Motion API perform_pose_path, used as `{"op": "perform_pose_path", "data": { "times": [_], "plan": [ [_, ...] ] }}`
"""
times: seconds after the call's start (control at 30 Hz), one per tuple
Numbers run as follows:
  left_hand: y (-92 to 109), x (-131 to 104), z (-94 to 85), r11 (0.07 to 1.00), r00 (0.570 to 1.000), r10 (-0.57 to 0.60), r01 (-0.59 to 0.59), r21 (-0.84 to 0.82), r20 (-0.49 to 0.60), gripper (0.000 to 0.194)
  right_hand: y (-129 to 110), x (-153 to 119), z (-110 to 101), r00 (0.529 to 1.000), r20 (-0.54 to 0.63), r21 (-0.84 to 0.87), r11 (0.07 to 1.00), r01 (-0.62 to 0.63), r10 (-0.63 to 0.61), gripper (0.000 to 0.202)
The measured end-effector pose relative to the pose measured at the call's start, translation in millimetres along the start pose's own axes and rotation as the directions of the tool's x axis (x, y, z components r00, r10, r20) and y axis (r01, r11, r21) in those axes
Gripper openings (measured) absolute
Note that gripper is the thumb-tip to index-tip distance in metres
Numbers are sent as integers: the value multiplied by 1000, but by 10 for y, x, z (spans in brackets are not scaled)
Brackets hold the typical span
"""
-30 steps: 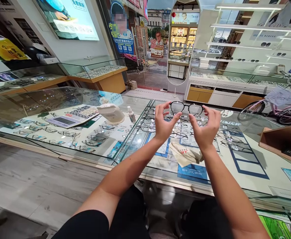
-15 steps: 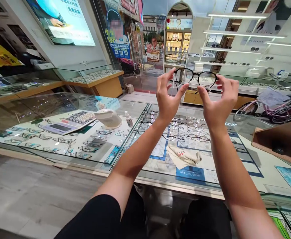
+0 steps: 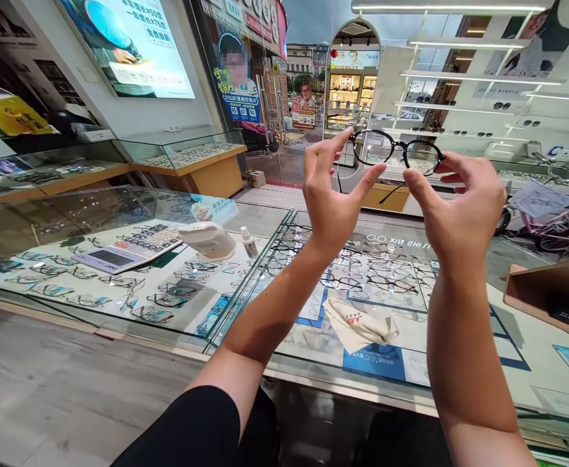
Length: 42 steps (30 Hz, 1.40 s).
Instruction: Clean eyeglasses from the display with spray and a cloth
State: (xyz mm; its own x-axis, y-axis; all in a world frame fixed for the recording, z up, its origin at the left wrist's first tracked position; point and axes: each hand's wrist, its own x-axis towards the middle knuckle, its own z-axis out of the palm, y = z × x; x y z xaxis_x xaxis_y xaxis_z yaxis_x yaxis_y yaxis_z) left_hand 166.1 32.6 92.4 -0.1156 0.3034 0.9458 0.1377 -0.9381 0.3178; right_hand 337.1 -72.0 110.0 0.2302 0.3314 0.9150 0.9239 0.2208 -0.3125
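above the glass counter (image 3: pixel 308 353), we hold the black-rimmed glasses (image 3: pixel 399 144) by their outer ends, left hand (image 3: pixel 336 211) and right hand (image 3: pixel 465 211) each pinching one side narrowly, a grip likely chosen to leave both lenses (image 3: pixel 372 149) unobstructed.

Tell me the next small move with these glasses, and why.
Perhaps raise the right hand slightly to level the glasses: the left hand holds one end, the right the other, and in this view they slope down toward the right.
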Motion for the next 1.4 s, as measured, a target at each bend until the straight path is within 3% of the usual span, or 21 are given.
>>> {"op": "perform_pose_path", "data": {
  "times": [0.3,0.53,0.67,0.87,1.13,1.27,1.4],
  "plan": [
    [84,16,-21,1000,1000,8,-8,-8,-22,63,-144,-3,-97,999,21,-69,996,-49,50,69],
    [-136,-122,56,990,991,-122,126,-69,62,68,-275,-58,-17,998,8,-262,963,-62,66,69],
    [-234,-184,53,982,982,-173,177,-59,74,67,-328,-99,53,998,14,-281,958,-51,57,68],
    [-270,-178,44,990,989,-136,137,-13,50,65,-258,-144,100,999,-31,-127,991,38,-42,62],
    [-92,-182,-55,994,994,-107,107,36,8,71,-353,-152,-9,999,52,26,1000,-10,9,61],
    [-1,-285,-152,996,997,-66,69,64,-38,69,-272,-296,-45,987,80,285,946,-158,140,51],
    [-86,-576,-259,995,999,14,-10,100,-45,65,-58,-577,74,927,194,505,778,-374,320,47]
  ]
}}
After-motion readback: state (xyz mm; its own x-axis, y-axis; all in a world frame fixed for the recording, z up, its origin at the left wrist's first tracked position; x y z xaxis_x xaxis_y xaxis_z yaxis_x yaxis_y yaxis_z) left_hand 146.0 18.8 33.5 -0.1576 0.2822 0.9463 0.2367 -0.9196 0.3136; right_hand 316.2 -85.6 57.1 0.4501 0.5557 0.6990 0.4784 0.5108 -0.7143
